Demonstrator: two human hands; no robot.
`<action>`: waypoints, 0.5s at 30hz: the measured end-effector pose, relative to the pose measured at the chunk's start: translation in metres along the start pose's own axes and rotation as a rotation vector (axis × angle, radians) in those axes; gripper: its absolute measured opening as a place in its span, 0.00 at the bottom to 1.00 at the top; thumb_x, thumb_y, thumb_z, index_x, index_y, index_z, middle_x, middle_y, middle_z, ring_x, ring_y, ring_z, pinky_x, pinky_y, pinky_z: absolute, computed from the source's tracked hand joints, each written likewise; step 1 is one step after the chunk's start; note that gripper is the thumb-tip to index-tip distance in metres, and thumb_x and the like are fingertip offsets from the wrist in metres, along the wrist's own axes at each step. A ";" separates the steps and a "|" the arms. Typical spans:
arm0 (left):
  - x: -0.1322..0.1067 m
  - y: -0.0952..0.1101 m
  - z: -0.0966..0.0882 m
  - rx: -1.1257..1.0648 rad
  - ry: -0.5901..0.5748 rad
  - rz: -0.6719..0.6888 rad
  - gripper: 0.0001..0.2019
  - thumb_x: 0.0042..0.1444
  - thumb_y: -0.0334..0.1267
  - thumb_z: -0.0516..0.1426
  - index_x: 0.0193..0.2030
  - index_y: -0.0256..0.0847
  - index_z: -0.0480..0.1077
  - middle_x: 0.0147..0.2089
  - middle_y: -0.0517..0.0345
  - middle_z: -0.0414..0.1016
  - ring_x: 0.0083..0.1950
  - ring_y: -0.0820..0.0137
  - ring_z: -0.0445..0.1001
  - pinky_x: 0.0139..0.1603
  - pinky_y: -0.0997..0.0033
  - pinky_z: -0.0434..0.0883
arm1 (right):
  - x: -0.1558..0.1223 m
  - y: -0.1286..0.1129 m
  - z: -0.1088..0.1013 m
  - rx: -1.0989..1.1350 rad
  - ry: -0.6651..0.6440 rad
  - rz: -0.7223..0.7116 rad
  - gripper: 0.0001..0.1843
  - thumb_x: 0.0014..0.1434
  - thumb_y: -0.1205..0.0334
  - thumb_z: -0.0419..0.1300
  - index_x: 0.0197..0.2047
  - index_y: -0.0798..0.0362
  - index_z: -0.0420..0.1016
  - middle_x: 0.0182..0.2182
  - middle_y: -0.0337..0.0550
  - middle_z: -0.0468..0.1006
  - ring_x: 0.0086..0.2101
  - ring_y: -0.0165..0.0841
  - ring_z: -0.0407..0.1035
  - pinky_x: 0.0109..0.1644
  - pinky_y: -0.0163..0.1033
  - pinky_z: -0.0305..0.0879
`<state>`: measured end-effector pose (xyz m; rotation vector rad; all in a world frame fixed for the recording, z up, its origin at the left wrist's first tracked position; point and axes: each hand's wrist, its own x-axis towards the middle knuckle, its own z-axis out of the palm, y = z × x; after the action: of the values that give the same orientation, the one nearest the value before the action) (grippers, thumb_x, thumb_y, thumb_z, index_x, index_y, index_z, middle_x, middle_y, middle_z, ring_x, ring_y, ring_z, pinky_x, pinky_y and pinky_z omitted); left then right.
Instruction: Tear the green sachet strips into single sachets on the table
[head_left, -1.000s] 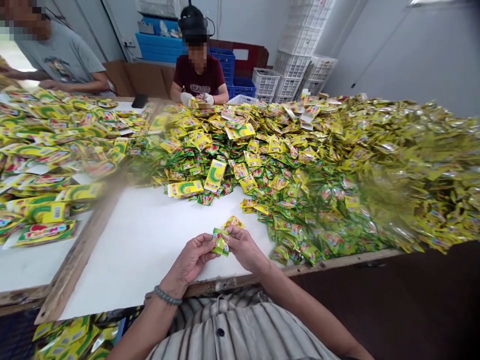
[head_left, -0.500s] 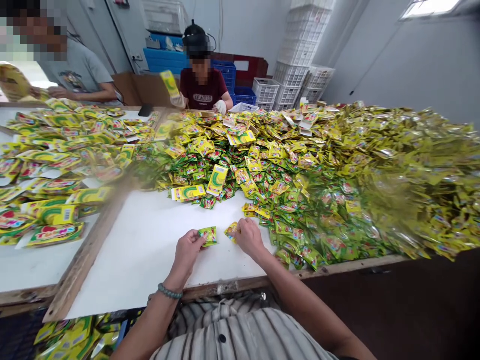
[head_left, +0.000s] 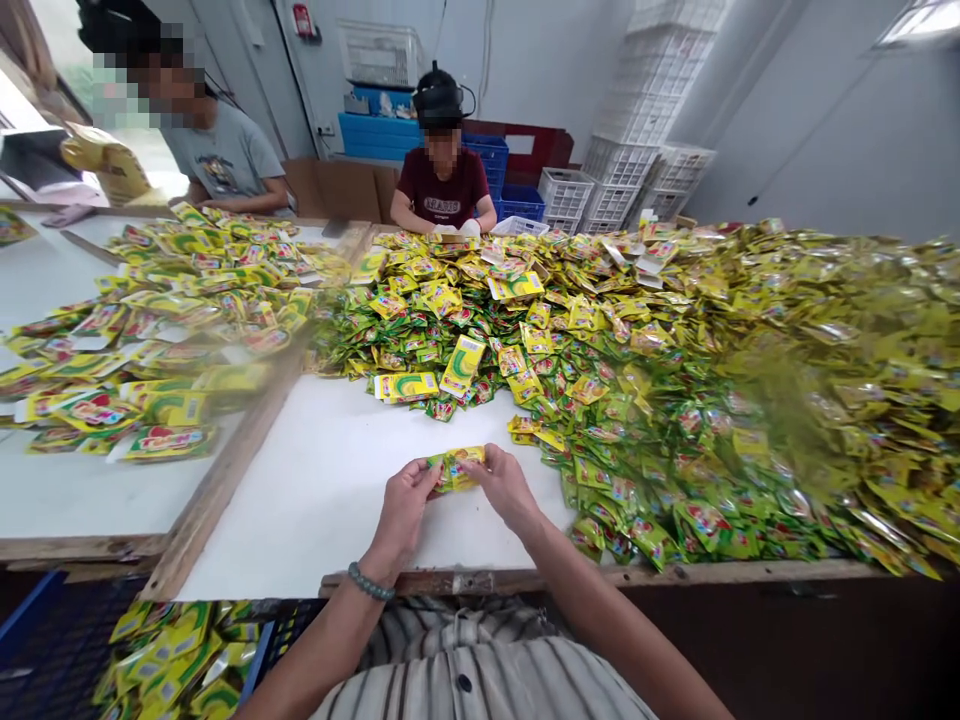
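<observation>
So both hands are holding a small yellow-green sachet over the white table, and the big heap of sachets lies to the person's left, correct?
Not quite. The left hand and right hand do hold a small yellow-green sachet over the white table, but the big heap of sachets lies ahead and to the person's right, as the head view shows.
</observation>
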<state>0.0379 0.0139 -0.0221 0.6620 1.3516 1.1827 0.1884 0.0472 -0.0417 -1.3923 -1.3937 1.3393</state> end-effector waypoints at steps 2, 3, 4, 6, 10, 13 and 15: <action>-0.002 0.004 0.003 -0.048 -0.033 0.010 0.20 0.41 0.49 0.66 0.35 0.36 0.73 0.33 0.55 0.79 0.35 0.68 0.75 0.40 0.70 0.71 | -0.001 -0.006 0.007 0.104 -0.028 0.033 0.20 0.50 0.44 0.62 0.31 0.53 0.67 0.25 0.38 0.73 0.29 0.32 0.68 0.29 0.34 0.65; -0.002 0.006 0.003 -0.057 -0.044 0.009 0.19 0.40 0.47 0.67 0.35 0.36 0.73 0.31 0.56 0.79 0.33 0.69 0.75 0.39 0.71 0.70 | -0.002 -0.010 0.008 0.179 -0.045 0.062 0.21 0.49 0.44 0.63 0.32 0.53 0.67 0.26 0.39 0.73 0.29 0.32 0.68 0.29 0.34 0.66; -0.001 0.007 0.003 -0.055 -0.053 0.007 0.18 0.39 0.46 0.68 0.34 0.37 0.73 0.30 0.57 0.79 0.32 0.70 0.74 0.37 0.72 0.70 | -0.003 -0.013 0.009 0.244 -0.061 0.088 0.21 0.48 0.45 0.64 0.34 0.53 0.66 0.28 0.40 0.74 0.30 0.32 0.69 0.28 0.35 0.67; 0.003 0.007 0.003 -0.020 -0.075 0.007 0.17 0.38 0.45 0.68 0.32 0.37 0.72 0.28 0.58 0.78 0.30 0.70 0.74 0.35 0.72 0.69 | -0.004 -0.018 0.008 0.353 -0.083 0.130 0.23 0.46 0.48 0.66 0.40 0.52 0.66 0.32 0.41 0.74 0.31 0.33 0.70 0.28 0.36 0.69; 0.027 0.017 -0.001 0.267 -0.117 0.037 0.18 0.44 0.49 0.64 0.37 0.38 0.71 0.32 0.53 0.79 0.32 0.65 0.75 0.35 0.68 0.70 | -0.004 -0.015 0.002 0.441 -0.049 0.137 0.23 0.43 0.52 0.69 0.38 0.53 0.69 0.31 0.42 0.74 0.31 0.33 0.69 0.30 0.38 0.71; 0.060 0.040 -0.005 0.783 0.033 0.289 0.25 0.47 0.45 0.62 0.51 0.39 0.68 0.50 0.44 0.76 0.47 0.56 0.75 0.45 0.60 0.70 | -0.002 -0.006 -0.002 0.370 0.036 0.095 0.18 0.44 0.51 0.68 0.32 0.54 0.71 0.28 0.41 0.73 0.30 0.33 0.68 0.29 0.37 0.70; 0.086 0.058 -0.008 1.146 0.110 0.504 0.32 0.47 0.38 0.62 0.60 0.38 0.62 0.63 0.39 0.64 0.61 0.50 0.63 0.56 0.55 0.64 | -0.002 -0.002 -0.003 0.325 0.068 0.080 0.17 0.45 0.50 0.67 0.32 0.54 0.71 0.27 0.41 0.72 0.29 0.33 0.67 0.28 0.37 0.70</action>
<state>0.0002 0.1089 -0.0038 1.8445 1.9957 0.7105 0.1911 0.0462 -0.0391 -1.2713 -1.0310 1.4805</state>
